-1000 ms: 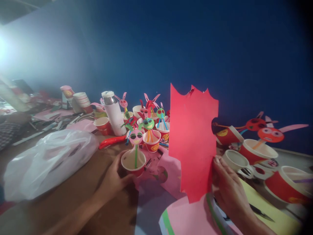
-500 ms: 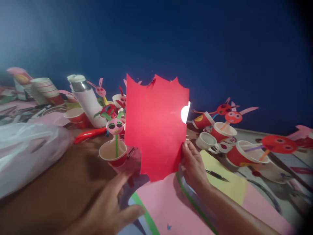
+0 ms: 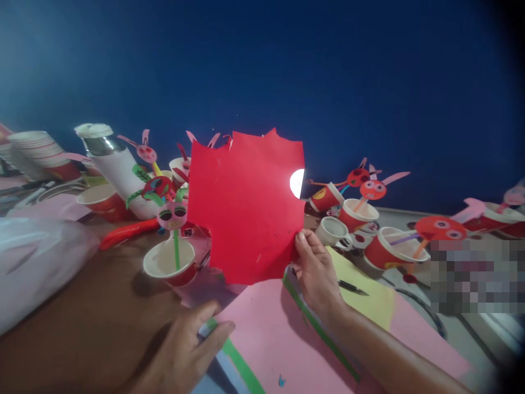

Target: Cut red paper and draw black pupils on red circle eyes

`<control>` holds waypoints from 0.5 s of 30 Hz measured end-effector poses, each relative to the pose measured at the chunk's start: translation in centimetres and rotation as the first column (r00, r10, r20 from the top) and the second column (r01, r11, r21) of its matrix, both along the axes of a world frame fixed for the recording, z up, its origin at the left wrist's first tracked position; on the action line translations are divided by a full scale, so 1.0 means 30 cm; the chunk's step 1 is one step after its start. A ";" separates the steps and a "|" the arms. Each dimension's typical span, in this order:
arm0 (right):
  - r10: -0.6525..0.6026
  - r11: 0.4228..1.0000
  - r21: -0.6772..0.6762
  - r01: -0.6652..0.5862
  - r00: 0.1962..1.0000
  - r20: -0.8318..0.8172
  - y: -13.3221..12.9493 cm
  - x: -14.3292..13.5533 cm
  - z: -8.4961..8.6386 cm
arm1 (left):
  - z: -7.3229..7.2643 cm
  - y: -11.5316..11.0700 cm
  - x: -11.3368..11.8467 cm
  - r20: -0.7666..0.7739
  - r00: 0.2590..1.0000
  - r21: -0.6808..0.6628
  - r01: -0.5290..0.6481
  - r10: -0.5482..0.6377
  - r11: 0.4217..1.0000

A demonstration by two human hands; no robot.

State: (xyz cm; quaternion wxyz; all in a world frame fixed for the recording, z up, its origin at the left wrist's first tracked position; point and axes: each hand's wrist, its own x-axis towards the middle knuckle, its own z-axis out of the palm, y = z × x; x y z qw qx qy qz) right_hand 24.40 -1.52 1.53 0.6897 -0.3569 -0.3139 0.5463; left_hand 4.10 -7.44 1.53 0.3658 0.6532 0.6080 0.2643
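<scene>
My right hand [image 3: 318,268] grips the lower right corner of a red paper sheet [image 3: 250,213] between thumb and fingers, holding it upright. The sheet has scalloped cuts along its top and a rounded notch at its right edge, where bright white shows. My left hand [image 3: 192,342] is closed at the left edge of a pile of coloured paper, thumb above and the other fingers partly hidden. Pink paper [image 3: 279,328] lies on top of this pile, with green and pale blue edges showing below. A small blue scrap [image 3: 281,380] rests on the pink paper.
Paper cups with paper bug figures stand around, including a green-stemmed one [image 3: 176,262] and a red-headed one [image 3: 389,251]. A white bottle [image 3: 118,169], red scissors handle-like object [image 3: 129,232], plastic bag [image 3: 41,262], mug [image 3: 333,232] and pen [image 3: 353,288] lie about.
My right hand and the red sheet have shifted left and slightly down in view. My left hand has closed at the paper pile's edge. The whole scene has slid left.
</scene>
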 end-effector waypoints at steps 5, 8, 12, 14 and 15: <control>-0.093 0.995 -0.023 0.092 0.995 -0.023 0.042 0.058 0.033 | -0.012 -0.003 -0.009 0.032 0.999 -0.074 0.022 -0.020 0.997; -0.179 0.984 0.018 0.179 0.984 -0.020 0.080 0.130 0.072 | -0.038 0.001 -0.029 0.065 0.998 -0.201 0.028 -0.015 0.979; -0.212 0.976 0.061 0.209 0.977 0.031 0.113 0.221 0.105 | -0.065 0.001 -0.044 0.087 0.994 -0.360 -0.031 0.067 0.933; -0.140 0.989 0.075 0.129 0.977 0.160 0.116 0.253 0.117 | -0.063 -0.014 -0.042 0.097 0.990 -0.391 -0.059 0.105 0.918; -0.081 0.996 0.060 0.069 0.968 0.236 0.115 0.265 0.124 | -0.057 -0.025 -0.040 0.103 0.988 -0.393 -0.067 0.116 0.917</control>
